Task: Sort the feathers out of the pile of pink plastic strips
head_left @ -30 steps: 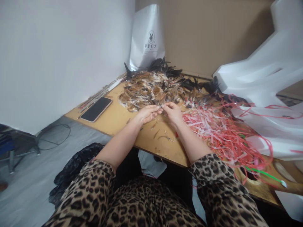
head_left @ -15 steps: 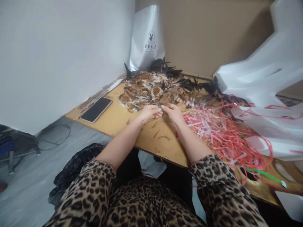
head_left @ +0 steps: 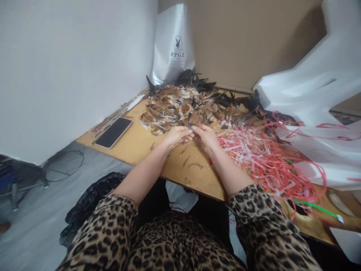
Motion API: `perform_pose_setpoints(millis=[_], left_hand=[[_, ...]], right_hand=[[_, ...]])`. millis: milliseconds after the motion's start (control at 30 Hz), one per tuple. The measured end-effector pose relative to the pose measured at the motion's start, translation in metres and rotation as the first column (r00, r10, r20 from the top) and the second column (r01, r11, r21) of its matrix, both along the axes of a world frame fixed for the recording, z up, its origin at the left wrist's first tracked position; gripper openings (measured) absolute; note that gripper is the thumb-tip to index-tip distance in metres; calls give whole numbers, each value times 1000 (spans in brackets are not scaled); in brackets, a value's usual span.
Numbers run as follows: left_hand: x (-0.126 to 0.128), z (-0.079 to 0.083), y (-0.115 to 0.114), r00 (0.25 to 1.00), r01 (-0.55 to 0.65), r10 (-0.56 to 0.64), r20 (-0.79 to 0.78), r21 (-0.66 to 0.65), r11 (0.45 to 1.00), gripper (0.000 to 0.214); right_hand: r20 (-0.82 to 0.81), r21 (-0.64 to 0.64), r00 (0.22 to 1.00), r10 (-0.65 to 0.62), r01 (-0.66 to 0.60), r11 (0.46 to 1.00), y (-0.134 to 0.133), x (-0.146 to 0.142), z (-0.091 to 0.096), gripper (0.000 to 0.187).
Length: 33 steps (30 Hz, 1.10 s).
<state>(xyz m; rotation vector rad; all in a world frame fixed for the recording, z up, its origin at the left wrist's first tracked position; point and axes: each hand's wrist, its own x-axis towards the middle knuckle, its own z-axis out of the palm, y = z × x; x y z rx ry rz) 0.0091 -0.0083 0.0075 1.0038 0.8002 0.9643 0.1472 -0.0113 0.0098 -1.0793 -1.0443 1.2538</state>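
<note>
Worked in a corner, white wall to the left and brown board behind, at a yellowish wooden counter (head_left: 141, 145). Held left hand (head_left: 176, 136) and right hand (head_left: 208, 136) fingertip to fingertip at the near edge of the feather heap (head_left: 180, 107), low over the wood. Pinched the fingers (head_left: 188, 131) of each hand shut, curled toward the other; could not make out what lay between them, too small. Found that heap spread over the middle and far part of the counter: brown, tan and white plumes, with black feathers (head_left: 191, 77) along its far rim. Saw a few loose feathers (head_left: 194, 164) on the bare wood by the wrists. Read "PPGZ" under a round rabbit-head emblem on the white bag (head_left: 172, 22) standing upright behind the heap. Noted a dark-screened phone (head_left: 113, 132) lying flat, well left of the hands, near the wall-side edge. Saw a tangle of red and pink strips (head_left: 262, 158) touching the heap's right side, one green strip (head_left: 311, 206) at its near end, white foam sheets (head_left: 318, 86) beyond. Wore leopard-print sleeves (head_left: 254, 203); glimpsed a black plastic bag (head_left: 90, 195) on the floor below.
</note>
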Motion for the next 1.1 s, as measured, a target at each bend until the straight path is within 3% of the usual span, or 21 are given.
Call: perform_pose_setpoints(millis=[233,333,467,633,733,867,933,1100], left_hand=[[-7,-1,11,975,-186,190,116,-41,982,14],[-8,-3,14,970,-192,200,141,-69,979,13],[-7,-5,14,968,-195,203,145,-71,978,14],[-7,-3,14,964,-213,222,146,-69,974,14],[-7,-2,15,963,-218,227,142,-79,973,14],[-6,-2,15,963,-220,232,137,-98,971,14],[-7,-1,15,962,-219,232,143,-103,970,15],[-7,0,14,964,-213,227,136,-106,971,15]], right_hand=[[300,192,927,-223,171,966,10,43,23,26],[509,173,848,-145,64,983,12,63,25,23],[758,41,649,62,-142,989,14,75,21,22],[794,194,605,-64,-152,969,14,57,12,20],[881,292,445,-164,-236,927,7,39,11,19],[954,298,146,-263,-329,896,0,23,9,24],[959,274,33,-282,-371,887,0,19,8,27],[957,190,-121,-263,-423,886,2,14,7,32]])
